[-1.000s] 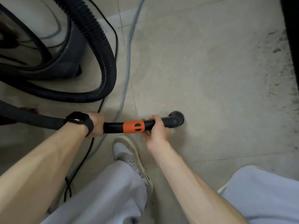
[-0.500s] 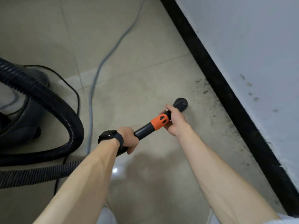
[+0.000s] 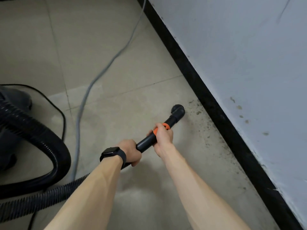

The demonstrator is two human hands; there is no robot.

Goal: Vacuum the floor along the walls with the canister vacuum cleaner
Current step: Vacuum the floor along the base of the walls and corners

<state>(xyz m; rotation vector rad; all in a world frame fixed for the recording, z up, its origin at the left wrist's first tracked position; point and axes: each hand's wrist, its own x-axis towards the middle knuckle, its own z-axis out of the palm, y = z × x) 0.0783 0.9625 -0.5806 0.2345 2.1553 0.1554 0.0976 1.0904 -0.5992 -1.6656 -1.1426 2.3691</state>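
A black vacuum wand point(image 3: 147, 141) with an orange collar point(image 3: 164, 126) points up and right toward the wall. My left hand point(image 3: 131, 151), with a black watch on the wrist, grips the wand's rear end. My right hand point(image 3: 162, 136) grips it at the orange collar. The black nozzle point(image 3: 178, 111) at the tip sits on the beige tiled floor point(image 3: 116, 67), just short of a strip of dark dirt specks point(image 3: 204, 127) along the black baseboard point(image 3: 216, 113). The ribbed black hose point(image 3: 41, 146) loops left to the dark canister point(image 3: 15, 103).
A white, stained wall point(image 3: 249, 63) runs diagonally on the right above the baseboard. A grey cable point(image 3: 86, 97) snakes across the floor from the top toward the hose. A thin black cord point(image 3: 61, 113) lies beside the canister.
The view has swung from the floor and my legs to the wall. The wand has turned from level to pointing up-right, and the nozzle has moved closer to the dirty strip by the baseboard.
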